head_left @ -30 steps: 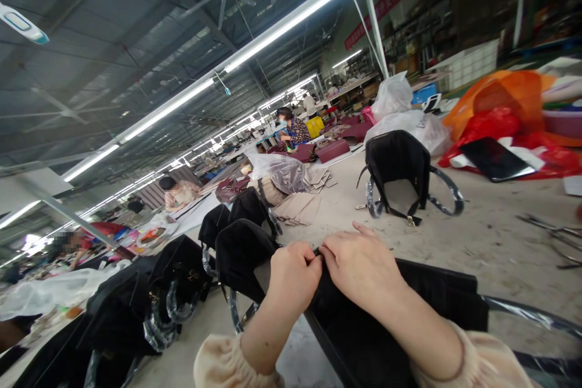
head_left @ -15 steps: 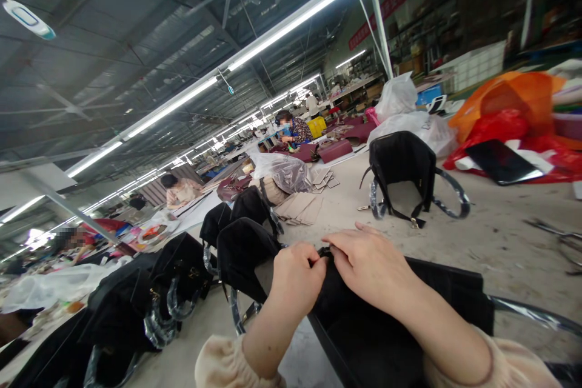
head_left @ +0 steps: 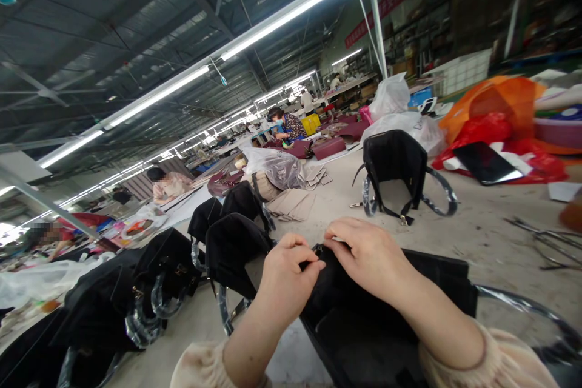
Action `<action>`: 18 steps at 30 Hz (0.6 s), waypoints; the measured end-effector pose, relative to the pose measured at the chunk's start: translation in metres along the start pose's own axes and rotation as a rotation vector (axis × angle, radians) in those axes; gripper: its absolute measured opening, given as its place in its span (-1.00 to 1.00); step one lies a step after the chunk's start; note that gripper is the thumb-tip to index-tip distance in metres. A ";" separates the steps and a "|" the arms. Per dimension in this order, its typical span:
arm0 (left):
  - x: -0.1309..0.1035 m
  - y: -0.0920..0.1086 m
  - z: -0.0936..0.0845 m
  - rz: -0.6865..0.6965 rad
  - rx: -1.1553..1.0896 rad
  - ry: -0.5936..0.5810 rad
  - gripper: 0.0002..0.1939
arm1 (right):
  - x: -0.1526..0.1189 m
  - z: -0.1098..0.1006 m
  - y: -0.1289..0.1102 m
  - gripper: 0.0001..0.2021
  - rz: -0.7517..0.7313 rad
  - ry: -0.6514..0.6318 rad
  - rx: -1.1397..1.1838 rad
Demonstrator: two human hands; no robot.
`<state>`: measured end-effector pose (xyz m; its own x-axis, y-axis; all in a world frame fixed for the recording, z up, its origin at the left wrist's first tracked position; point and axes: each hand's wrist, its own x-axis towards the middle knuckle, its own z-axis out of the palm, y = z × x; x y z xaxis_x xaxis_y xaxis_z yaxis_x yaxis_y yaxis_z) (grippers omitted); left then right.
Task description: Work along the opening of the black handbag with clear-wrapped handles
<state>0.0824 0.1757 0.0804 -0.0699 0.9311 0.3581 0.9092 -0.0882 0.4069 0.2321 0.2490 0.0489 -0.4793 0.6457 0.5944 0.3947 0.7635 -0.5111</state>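
Both hands pinching the top edge of the black bag (head_left: 391,321) lying on the table (head_left: 495,242): left hand (head_left: 291,279) curled tight, right hand (head_left: 370,257) nipping it beside. Further back, another black bag (head_left: 395,160) upright.

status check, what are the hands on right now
Left hand and right hand both pinching the top edge of the open black bag. Bag lies on the worktable. More black bags stand close on the left, apart from the hands.
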 end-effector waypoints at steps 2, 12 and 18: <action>0.000 0.000 0.001 0.015 -0.008 0.019 -0.89 | -0.001 -0.002 0.002 -0.79 -0.078 -0.027 0.006; 0.001 0.000 0.002 0.042 -0.025 0.008 -0.87 | -0.003 -0.003 0.003 -0.74 -0.167 -0.106 -0.076; 0.000 0.000 0.003 0.032 -0.080 0.040 -0.87 | -0.003 -0.004 -0.004 -0.80 -0.144 -0.137 -0.137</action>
<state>0.0834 0.1764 0.0777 -0.0590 0.9126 0.4046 0.8758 -0.1471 0.4597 0.2353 0.2437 0.0521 -0.6363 0.5302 0.5604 0.4134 0.8477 -0.3326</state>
